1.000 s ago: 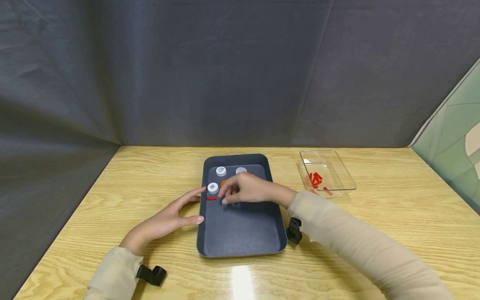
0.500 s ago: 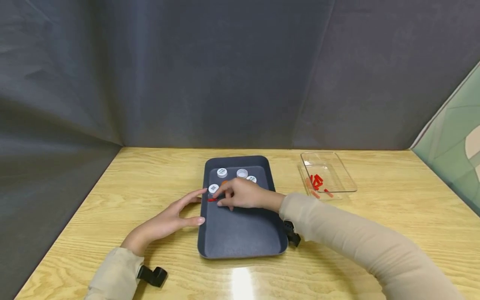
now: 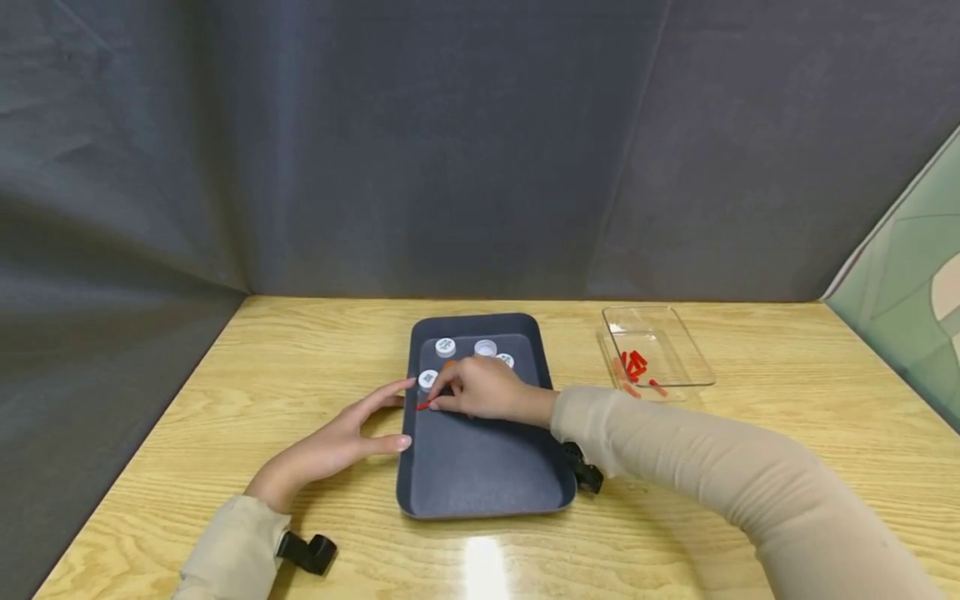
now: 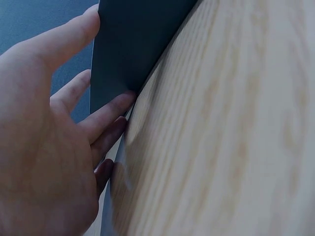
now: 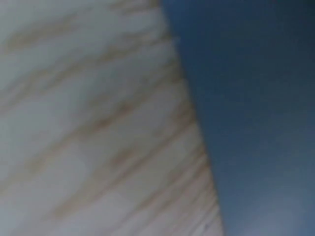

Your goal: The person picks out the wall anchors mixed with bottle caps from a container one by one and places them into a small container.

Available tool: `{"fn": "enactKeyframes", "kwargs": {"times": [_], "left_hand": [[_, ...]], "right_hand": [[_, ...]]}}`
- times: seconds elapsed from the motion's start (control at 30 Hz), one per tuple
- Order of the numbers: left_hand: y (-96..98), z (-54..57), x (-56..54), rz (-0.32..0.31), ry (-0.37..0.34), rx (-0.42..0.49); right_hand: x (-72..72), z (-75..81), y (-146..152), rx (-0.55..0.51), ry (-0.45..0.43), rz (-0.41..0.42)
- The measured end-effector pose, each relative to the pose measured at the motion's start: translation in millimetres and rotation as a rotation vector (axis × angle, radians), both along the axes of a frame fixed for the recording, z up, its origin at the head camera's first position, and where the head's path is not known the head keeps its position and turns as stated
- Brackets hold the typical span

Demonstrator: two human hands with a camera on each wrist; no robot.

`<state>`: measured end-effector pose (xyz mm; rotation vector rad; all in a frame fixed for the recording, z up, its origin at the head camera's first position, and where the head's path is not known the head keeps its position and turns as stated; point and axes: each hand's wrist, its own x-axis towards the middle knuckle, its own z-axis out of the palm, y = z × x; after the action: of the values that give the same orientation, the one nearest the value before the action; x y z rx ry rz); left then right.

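My right hand [image 3: 483,387] is over the dark tray [image 3: 487,475] and pinches a small red stick [image 3: 423,406] between thumb and index finger, low near the tray's left wall. Just behind the stick is a white round cap [image 3: 428,379] with a dark printed mark. My left hand [image 3: 337,433] touches the outside of the tray's left rim, its thumb and fingers spread and fairly straight. In the left wrist view, fingertips of the left hand [image 4: 54,118] lie against the tray wall [image 4: 133,44]. The right wrist view catches only wood and blurred tray [image 5: 251,128], without the hand.
More white caps stand at the tray's far end: a printed one [image 3: 446,347], a hollow-looking one [image 3: 485,347] and another [image 3: 506,360] partly behind my right hand. An orange piece [image 3: 450,365] shows between them. A clear container [image 3: 693,350] with several red sticks [image 3: 634,365] stands right.
My right hand has come down and slightly left onto the red stick and now pinches it; the stick has turned a little from lying level. The left hand stays at the tray's rim.
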<state>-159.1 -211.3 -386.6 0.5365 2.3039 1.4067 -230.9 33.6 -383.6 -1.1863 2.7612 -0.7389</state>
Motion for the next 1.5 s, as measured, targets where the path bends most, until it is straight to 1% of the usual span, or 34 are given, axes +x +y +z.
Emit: {"fn": "enactKeyframes", "kwargs": {"times": [0.07,0.2,0.37,0.53,0.67,0.8,1.0,1.07,1.13,1.2,1.4,1.5], "left_hand": [[-0.2,-0.9,-0.1,-0.001,-0.002,0.003],[0.1,-2.1,-0.5,0.005,-0.01,-0.001],[-0.2,-1.7,-0.3,0.008,-0.007,-0.008],[-0.2,-0.2,0.3,0.005,0.0,-0.005],[0.5,0.3,1.1,0.011,-0.01,-0.003],[0.7,1.0,1.9,0.012,-0.02,-0.007],[0.2,2.3,1.9,0.008,-0.006,-0.012],[0.6,2.5,1.8,0.004,-0.007,-0.014],[0.6,2.3,1.4,0.0,-0.011,-0.014],[0.5,2.1,0.8,0.0,-0.014,-0.015],[0.5,1.9,-0.2,0.016,-0.025,-0.014],[0.8,1.9,0.1,0.024,-0.034,-0.015]], "right_hand": [[-0.6,-1.8,0,-0.007,0.021,0.003],[-2.1,-4.2,1,-0.026,0.022,0.011],[-2.6,-2.6,3,-0.035,-0.03,0.022],[-0.7,3.5,4,-0.016,-0.092,0.01],[0.5,5.9,5,-0.003,-0.118,0.021],[1.5,8.9,9,0.0,-0.166,0.062],[1.0,18.7,20,-0.05,-0.312,0.187],[1.3,21.1,26,-0.061,-0.349,0.2],[2.6,23.6,32,-0.072,-0.364,0.19],[4.6,26.0,37,-0.091,-0.356,0.159],[12.9,35.8,50,-0.2,-0.265,0.064],[18.5,38.5,54,-0.224,-0.237,0.001]]}}
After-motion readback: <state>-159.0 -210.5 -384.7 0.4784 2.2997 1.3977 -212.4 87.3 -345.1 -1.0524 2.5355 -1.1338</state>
